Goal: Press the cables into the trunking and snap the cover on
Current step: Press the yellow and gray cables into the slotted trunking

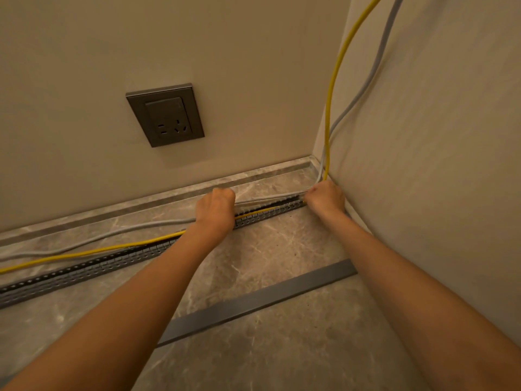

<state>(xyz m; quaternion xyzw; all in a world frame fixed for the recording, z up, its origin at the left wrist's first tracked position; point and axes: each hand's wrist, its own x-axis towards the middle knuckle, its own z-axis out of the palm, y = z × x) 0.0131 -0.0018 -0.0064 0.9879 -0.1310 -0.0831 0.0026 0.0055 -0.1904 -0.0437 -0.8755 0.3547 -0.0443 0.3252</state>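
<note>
A grey slotted trunking (93, 268) runs along the marble floor near the wall, from the left edge to the corner. A yellow cable (84, 253) and a grey cable (118, 231) lie beside it and rise up the corner. My left hand (215, 208) is closed over both cables at the trunking's middle. My right hand (325, 197) grips the cables at the trunking's right end, by the corner. Between my hands the yellow cable sits along the slotted edge. The flat grey cover (259, 301) lies loose on the floor, closer to me.
A dark wall socket (166, 114) sits on the wall above the marble skirting (158, 197). The right-hand wall (437, 165) meets the floor just beyond my right hand. The grey and yellow cables climb out of view at the top right.
</note>
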